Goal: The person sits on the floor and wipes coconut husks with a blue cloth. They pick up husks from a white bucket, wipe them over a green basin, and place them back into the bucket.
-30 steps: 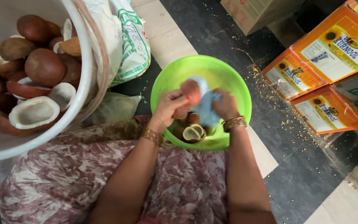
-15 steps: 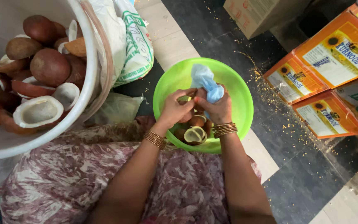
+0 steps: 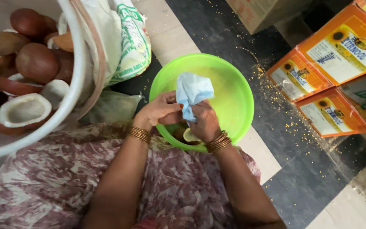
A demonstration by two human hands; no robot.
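Both hands work over a bright green plastic basin [image 3: 234, 80] standing on the tiled floor [image 3: 284, 169]. The right hand [image 3: 204, 123] is closed around the lower part of a light blue cloth [image 3: 192, 91], whose free end stands up above the fist. The left hand [image 3: 159, 111] presses against the cloth from the side, fingers curled on it; what lies inside the cloth cannot be told. Below the hands, coconut pieces [image 3: 189, 135] rest in the basin bottom (partly hidden by the wrists). A white tub [image 3: 70, 85] of halved coconuts [image 3: 24, 109] sits to the left. Orange cartons [image 3: 318, 72] lie to the right among scattered grain.
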